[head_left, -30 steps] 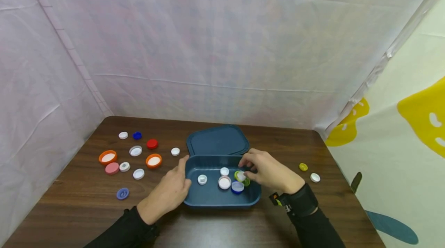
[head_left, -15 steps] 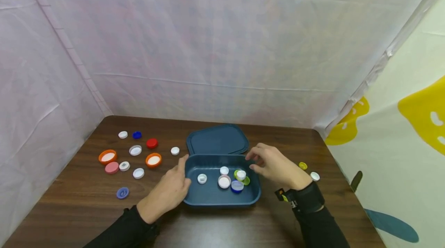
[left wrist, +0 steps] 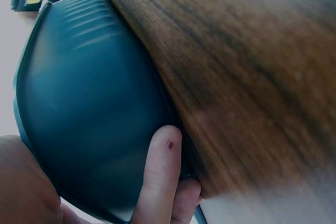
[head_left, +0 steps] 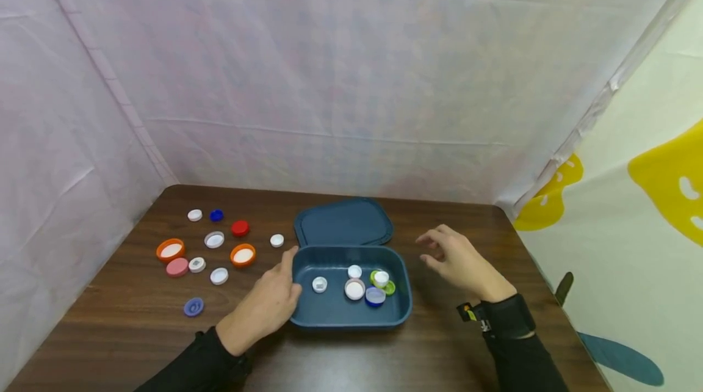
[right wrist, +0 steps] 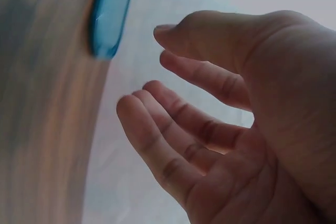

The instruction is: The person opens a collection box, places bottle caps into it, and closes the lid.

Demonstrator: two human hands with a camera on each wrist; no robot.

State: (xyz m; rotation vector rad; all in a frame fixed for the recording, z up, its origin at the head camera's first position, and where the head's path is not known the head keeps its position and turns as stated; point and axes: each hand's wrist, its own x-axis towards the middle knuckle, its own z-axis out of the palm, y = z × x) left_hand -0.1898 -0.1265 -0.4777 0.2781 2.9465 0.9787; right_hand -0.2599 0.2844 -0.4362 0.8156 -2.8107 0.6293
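Grips the blue tray (head_left: 351,325) on a dark wood-grain worktop (head_left: 329,364) with the left hand (head_left: 269,300), clamping fingers on the tray's left wall; holds the right hand (head_left: 461,262) in the air, with fingers apart, right of the tray. Inside it, white, blue and green caps (head_left: 354,290); to its left, scattered caps (head_left: 243,255); behind it, a flat lid (head_left: 345,222), then creased pale cloth (head_left: 329,74); far right, yellow shapes (head_left: 672,172).
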